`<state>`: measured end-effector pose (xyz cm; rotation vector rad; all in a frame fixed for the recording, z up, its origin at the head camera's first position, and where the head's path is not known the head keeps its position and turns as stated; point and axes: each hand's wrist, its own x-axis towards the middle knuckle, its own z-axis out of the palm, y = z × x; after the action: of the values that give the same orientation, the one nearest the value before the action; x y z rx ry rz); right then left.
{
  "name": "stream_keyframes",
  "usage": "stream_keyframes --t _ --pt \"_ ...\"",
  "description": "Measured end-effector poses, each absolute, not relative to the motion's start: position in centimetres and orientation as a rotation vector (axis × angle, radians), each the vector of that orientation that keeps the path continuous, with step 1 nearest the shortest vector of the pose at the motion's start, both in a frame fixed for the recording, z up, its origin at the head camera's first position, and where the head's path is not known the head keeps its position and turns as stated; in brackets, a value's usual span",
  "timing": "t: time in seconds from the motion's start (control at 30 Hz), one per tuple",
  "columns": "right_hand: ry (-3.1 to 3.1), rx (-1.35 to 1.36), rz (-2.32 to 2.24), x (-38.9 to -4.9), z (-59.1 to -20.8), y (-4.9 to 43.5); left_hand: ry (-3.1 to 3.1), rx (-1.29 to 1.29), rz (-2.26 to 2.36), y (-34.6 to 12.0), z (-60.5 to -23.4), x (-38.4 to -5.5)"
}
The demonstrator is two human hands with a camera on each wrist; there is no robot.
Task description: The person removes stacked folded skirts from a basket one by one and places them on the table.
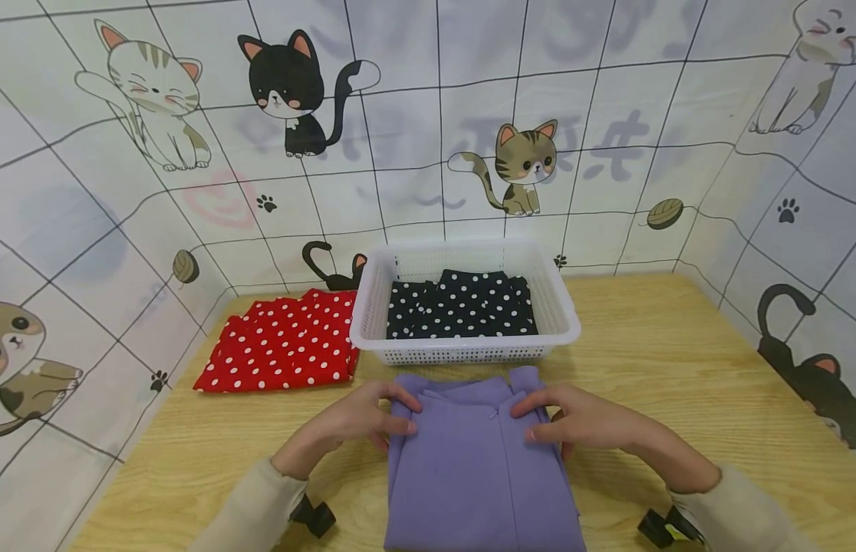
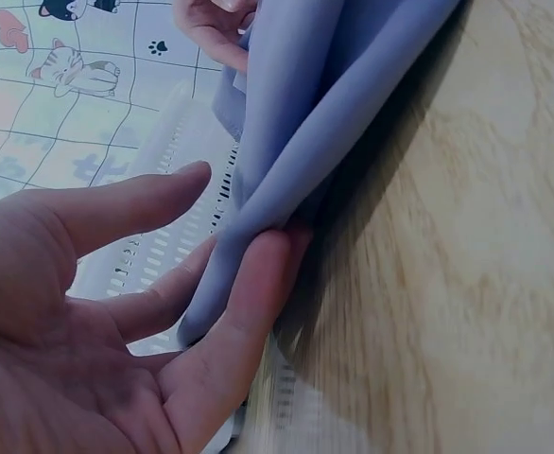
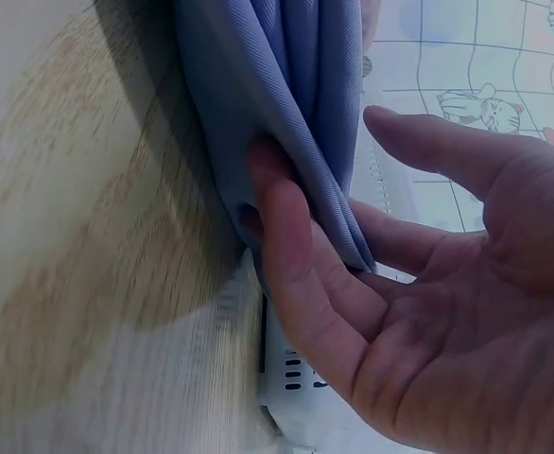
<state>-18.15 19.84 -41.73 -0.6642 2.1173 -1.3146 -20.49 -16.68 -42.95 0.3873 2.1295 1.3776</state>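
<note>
A folded purple garment point(image 1: 455, 475) with a long seam and a small zip pull near its far edge lies on the table in front of the basket. My left hand point(image 1: 366, 418) grips its left side near the far corner, and in the left wrist view some fingers point(image 2: 258, 284) reach under the folded edge. On the opposite side my right hand point(image 1: 583, 418) holds the garment, its fingers point(image 3: 296, 236) tucked beneath the layers in the right wrist view. Both thumbs are on the upper side of the cloth.
Behind the garment stands a white plastic basket point(image 1: 462, 351) holding folded black cloth with white dots point(image 1: 469, 307). Left of the basket lies a folded red polka-dot cloth point(image 1: 283, 345). The wooden table point(image 1: 642, 337) meets a cat-patterned wall covering point(image 1: 414, 184) at the back and sides.
</note>
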Motion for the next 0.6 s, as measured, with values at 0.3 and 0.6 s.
stream_keyframes --t 0.3,0.6 --pt "2.115 -0.672 -1.278 -18.0 -41.4 20.1 2.103 0.345 1.382 -17.1 -43.0 -20.3" --pt "2.308 -0.615 -1.170 -18.1 -39.7 21.6 2.187 0.366 1.363 -17.5 -42.5 -20.6"
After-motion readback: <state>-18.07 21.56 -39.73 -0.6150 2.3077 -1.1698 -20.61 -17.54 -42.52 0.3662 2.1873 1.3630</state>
